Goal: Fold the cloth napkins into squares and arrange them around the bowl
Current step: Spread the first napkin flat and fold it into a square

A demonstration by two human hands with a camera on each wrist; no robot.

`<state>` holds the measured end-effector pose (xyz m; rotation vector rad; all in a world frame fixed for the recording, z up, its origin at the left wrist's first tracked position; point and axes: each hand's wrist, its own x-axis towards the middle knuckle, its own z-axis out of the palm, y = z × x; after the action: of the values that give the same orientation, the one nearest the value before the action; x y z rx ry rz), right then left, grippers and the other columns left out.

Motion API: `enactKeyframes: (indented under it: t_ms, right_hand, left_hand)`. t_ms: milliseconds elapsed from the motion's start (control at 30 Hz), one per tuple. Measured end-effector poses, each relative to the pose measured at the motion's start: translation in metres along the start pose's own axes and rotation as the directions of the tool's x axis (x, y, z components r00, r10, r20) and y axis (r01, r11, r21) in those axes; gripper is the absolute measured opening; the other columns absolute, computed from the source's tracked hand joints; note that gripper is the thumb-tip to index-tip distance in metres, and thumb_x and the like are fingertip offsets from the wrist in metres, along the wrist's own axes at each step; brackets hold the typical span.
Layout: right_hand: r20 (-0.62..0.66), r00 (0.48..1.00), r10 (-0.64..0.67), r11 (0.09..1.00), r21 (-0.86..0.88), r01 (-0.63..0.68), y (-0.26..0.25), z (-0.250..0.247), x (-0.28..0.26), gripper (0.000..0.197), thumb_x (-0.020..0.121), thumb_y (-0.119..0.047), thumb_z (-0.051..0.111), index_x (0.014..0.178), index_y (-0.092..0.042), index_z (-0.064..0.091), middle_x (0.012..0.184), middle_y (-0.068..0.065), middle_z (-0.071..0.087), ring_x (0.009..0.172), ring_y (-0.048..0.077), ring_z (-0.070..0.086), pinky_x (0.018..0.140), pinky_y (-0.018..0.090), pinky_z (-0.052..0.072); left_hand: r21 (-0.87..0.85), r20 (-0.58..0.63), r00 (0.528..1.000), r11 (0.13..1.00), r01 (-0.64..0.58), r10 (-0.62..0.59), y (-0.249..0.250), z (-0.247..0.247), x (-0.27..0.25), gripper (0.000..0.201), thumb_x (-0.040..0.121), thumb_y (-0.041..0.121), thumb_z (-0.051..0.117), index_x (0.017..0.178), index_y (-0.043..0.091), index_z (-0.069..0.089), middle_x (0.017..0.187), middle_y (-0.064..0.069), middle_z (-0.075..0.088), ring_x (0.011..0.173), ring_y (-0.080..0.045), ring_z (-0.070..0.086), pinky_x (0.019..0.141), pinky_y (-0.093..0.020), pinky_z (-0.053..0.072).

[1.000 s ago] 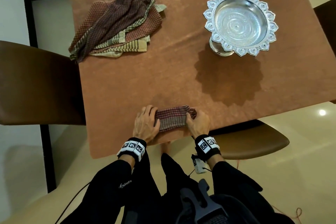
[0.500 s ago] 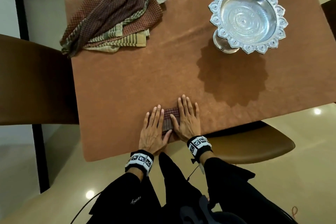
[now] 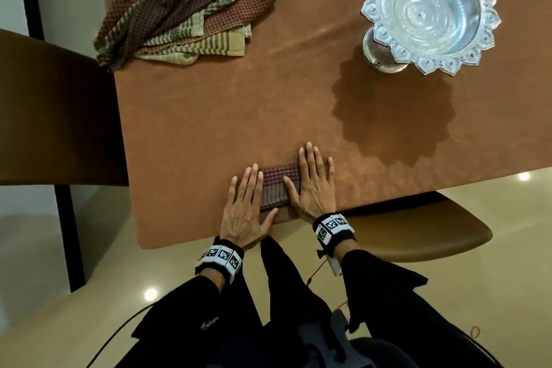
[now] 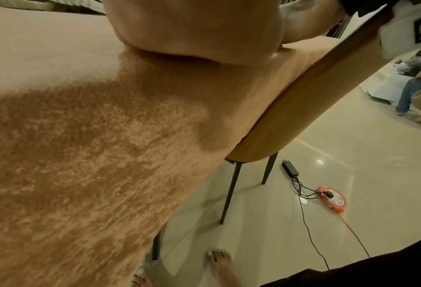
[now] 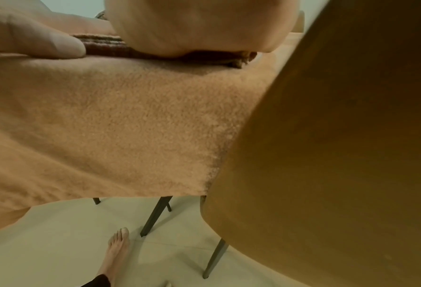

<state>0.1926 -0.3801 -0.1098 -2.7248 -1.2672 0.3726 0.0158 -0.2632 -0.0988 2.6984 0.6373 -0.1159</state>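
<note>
A small folded maroon checked napkin (image 3: 276, 187) lies near the table's front edge. My left hand (image 3: 246, 203) lies flat with straight fingers on its left side. On the napkin's right side my right hand (image 3: 313, 182) presses flat, fingers straight. In the right wrist view the napkin (image 5: 111, 48) shows as a thick folded stack under the palm. A pile of unfolded checked and striped napkins (image 3: 185, 6) sits at the far left of the table. The ornate silver pedestal bowl (image 3: 430, 9) stands at the far right, empty.
The table (image 3: 239, 104) is covered in a fuzzy brown cloth. Brown chairs stand at the left (image 3: 53, 116) and at the front right (image 3: 412, 233). On the floor lie an orange cable reel (image 4: 332, 198) and a cord; my bare feet are below.
My hands went from gripping the napkin's ends to lying flat on it. In the last half second they slid apart, uncovering more of the folded napkin.
</note>
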Motion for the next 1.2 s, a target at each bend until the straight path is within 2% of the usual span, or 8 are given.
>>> enactKeyframes:
  t_ms: [167,333,467,633,767,900,1133,1200]
  right_hand:
    - [-0.154,0.985,0.081,0.97,0.238,-0.042,-0.016,-0.028,-0.007,0.081,0.105,-0.055,0.038,0.167,-0.008,0.018,0.177,0.009,0.007,0.164,0.021,0.004,0.131,0.052,0.007]
    - [-0.219,0.97,0.108,0.858,0.514,0.02,-0.059,-0.049,-0.026,0.064,0.107,-0.039,0.045,0.162,-0.009,0.034,0.173,0.009,0.026,0.158,0.017,0.027,0.129,0.03,0.02]
    - [-0.102,0.938,0.332,0.639,0.756,-0.144,-0.078,-0.046,-0.036,0.042,0.098,-0.023,0.055,0.136,-0.009,0.068,0.133,0.007,0.072,0.119,0.016,0.067,0.104,0.042,0.055]
    - [0.198,0.814,0.546,0.269,0.879,-0.394,-0.075,-0.039,-0.027,0.043,0.088,-0.035,0.058,0.126,-0.024,0.074,0.121,-0.006,0.076,0.111,0.013,0.072,0.1,0.048,0.059]
    - [0.237,0.844,0.481,0.361,0.824,-0.437,-0.07,-0.04,-0.02,0.037,0.096,-0.009,0.064,0.132,-0.015,0.071,0.123,0.001,0.075,0.111,0.011,0.068,0.106,0.043,0.055]
    - [0.248,0.853,0.458,0.33,0.844,-0.423,-0.062,-0.042,-0.018,0.041,0.087,-0.021,0.06,0.125,-0.021,0.074,0.116,-0.005,0.077,0.11,0.009,0.071,0.103,0.041,0.058]
    - [0.308,0.876,0.371,0.389,0.805,-0.448,-0.061,-0.049,-0.016,0.035,0.093,-0.009,0.063,0.125,-0.018,0.073,0.118,-0.002,0.075,0.109,0.011,0.071,0.104,0.042,0.057]
    - [0.325,0.869,0.374,0.368,0.808,-0.461,-0.061,-0.05,-0.016,0.036,0.091,-0.02,0.063,0.126,-0.02,0.073,0.118,-0.003,0.075,0.111,0.012,0.069,0.103,0.042,0.057]
  left_hand:
    - [-0.15,-0.15,0.983,0.985,0.083,-0.105,0.002,-0.012,-0.004,0.084,0.099,0.048,0.054,0.161,0.0,0.023,0.171,-0.016,0.014,0.16,-0.029,0.013,0.128,-0.051,0.02]
    - [-0.41,-0.209,0.872,0.849,0.332,-0.442,0.021,-0.028,0.005,0.054,0.098,0.036,0.056,0.143,0.006,0.052,0.149,-0.013,0.05,0.132,-0.03,0.052,0.107,-0.041,0.046]
    - [-0.558,-0.019,0.71,0.597,0.577,-0.704,0.027,-0.037,0.021,0.043,0.09,0.03,0.069,0.128,0.012,0.06,0.125,-0.006,0.058,0.107,-0.03,0.062,0.092,-0.042,0.053]
    - [-0.543,0.134,0.624,0.47,0.696,-0.77,0.027,-0.046,0.032,0.038,0.087,0.033,0.076,0.121,0.02,0.063,0.104,0.005,0.064,0.099,-0.019,0.061,0.081,-0.026,0.041]
    - [-0.531,0.159,0.614,0.457,0.713,-0.773,0.027,-0.051,0.036,0.031,0.085,0.031,0.079,0.112,0.02,0.067,0.091,0.005,0.068,0.088,-0.018,0.063,0.077,-0.027,0.045]
    - [-0.612,0.196,0.57,0.355,0.707,-0.798,0.027,-0.057,0.041,0.022,0.085,0.026,0.079,0.103,0.017,0.07,0.082,0.005,0.068,0.079,-0.015,0.062,0.072,-0.025,0.042]
    - [-0.681,0.239,0.629,0.334,0.651,-0.74,0.026,-0.061,0.045,0.01,0.09,0.022,0.074,0.094,0.014,0.068,0.093,0.001,0.069,0.09,-0.021,0.064,0.078,-0.031,0.049]
    - [-0.722,0.222,0.646,0.323,0.612,-0.73,0.026,-0.064,0.044,0.01,0.09,0.02,0.075,0.091,0.015,0.066,0.09,0.002,0.068,0.089,-0.021,0.065,0.077,-0.03,0.05]
